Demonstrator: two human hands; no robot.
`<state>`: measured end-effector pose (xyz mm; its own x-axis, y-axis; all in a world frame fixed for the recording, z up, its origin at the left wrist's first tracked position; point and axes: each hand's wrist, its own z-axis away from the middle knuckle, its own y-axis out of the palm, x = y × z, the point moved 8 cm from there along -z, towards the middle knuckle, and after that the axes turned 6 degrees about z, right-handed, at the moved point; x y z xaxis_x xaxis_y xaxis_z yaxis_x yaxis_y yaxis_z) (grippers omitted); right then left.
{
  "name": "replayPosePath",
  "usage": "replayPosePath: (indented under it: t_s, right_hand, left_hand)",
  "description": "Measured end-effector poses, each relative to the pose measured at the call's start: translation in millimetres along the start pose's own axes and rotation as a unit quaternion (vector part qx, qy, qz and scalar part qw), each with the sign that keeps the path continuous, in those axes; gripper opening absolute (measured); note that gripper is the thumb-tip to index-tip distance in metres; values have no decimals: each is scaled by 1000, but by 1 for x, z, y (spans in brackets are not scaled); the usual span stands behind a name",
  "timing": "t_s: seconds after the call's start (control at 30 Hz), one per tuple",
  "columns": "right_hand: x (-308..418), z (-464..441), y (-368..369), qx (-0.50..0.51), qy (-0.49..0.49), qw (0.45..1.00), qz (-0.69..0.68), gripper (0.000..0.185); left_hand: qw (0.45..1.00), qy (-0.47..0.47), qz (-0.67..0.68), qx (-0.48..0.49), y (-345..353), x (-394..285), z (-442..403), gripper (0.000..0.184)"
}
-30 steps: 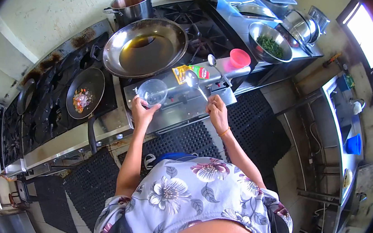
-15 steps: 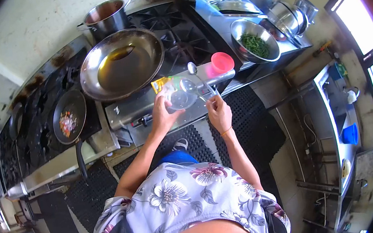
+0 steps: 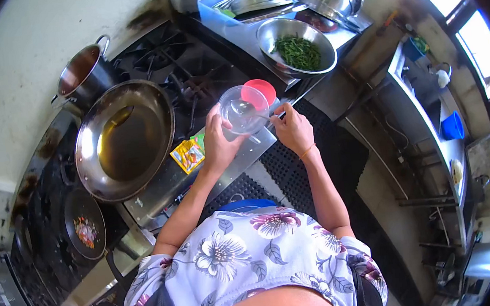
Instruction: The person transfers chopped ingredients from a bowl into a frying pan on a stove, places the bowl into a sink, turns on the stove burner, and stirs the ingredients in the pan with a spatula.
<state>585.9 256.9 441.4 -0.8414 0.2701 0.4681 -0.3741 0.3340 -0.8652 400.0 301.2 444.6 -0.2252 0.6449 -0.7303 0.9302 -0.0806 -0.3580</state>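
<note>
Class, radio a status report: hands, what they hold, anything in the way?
Left hand holding clear plastic bowl. Right hand gripping metal spoon, head overlapping that bowl in view. Red bowl partly behind the clear one; nothing visibly blocking the hands.

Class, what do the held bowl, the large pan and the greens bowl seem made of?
Held bowl: smooth, clear, probably plastic; the red dish shows through.
Large pan: metal, possibly steel, worn sheen; bright patches, brownish rim.
Greens bowl: likely polished stainless steel; silvery highlights.
</note>
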Motion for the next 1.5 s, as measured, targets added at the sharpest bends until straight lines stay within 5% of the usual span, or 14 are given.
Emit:
replayPosePath:
  t_s: [0.4, 0.6, 0.67, 0.77, 0.87, 1.1, 1.23, 1.4, 1.5]
  right_hand:
    - [-99, -36, -73, -45, 87, 992, -74, 25]
    - [-205, -75, -122, -60, 100, 990, -78, 32]
    - [-247, -93, -139, -55, 111, 989, -78, 33]
    - [-306, -126, -163, -43, 121, 990, -59, 33]
    - [-352, -165, -173, -44, 112, 992, -50, 32]
    - [-433, -219, -190, -71, 148, 985, -54, 31]
    - [-508, -225, -222, -110, 233, 964, -61, 30]
    - [-609, -225, -270, -227, 332, 915, -27, 28]
    - [-658, -220, -284, -277, 378, 883, -24, 28]
  left_hand:
    - [995, -37, 59, 73, 120, -38, -61, 46]
    - [996, 10, 63, 57, 237, -75, -94, 47]
    - [997, 8, 59, 58, 283, -87, -103, 66]
    - [997, -4, 67, 47, 347, -102, -117, 67]
    - [994, -29, 99, 45, 402, -100, -136, 48]
    - [998, 0, 55, 1, 478, -114, -166, 63]
    - [994, 14, 101, 33, 537, -123, -172, 57]
    - [964, -50, 204, 166, 646, -134, -178, 32]
    - [931, -9, 267, 249, 710, -163, -184, 27]
